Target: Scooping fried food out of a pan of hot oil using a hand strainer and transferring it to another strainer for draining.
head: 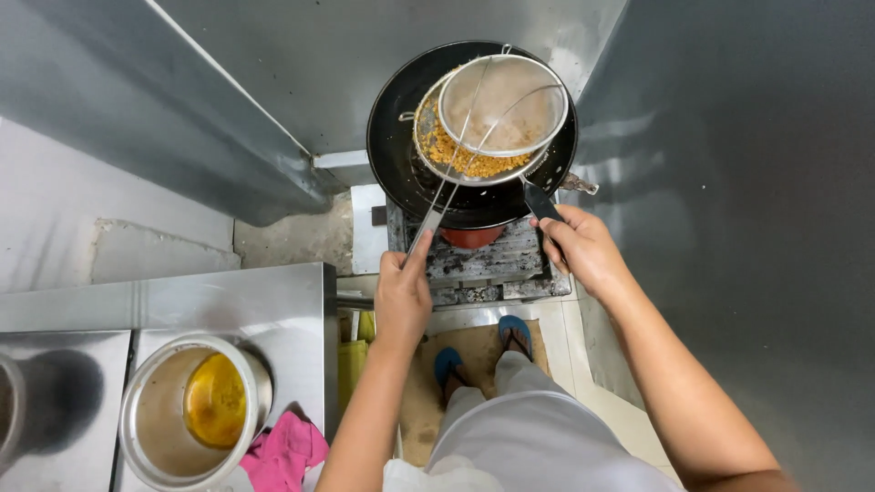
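Observation:
A black wok (pixel 394 155) sits on a sooty burner stand (pixel 483 264). Over the wok are two round wire-mesh strainers. The lower strainer (pixel 437 150) holds golden fried crumbs. The upper strainer (pixel 501 105) rests on top of it and looks empty. My left hand (pixel 403 296) grips the long wire handle that runs up to the strainers. My right hand (pixel 583 248) grips a dark handle (pixel 541 200) at the wok's near right edge.
A steel counter (pixel 264 301) at the left carries a steel pot (pixel 146 428) with yellow oil in it and a pink cloth (pixel 287 451). Steel wall panels (pixel 729 182) close in right and behind. My feet in blue sandals (pixel 515 333) stand on a brown mat.

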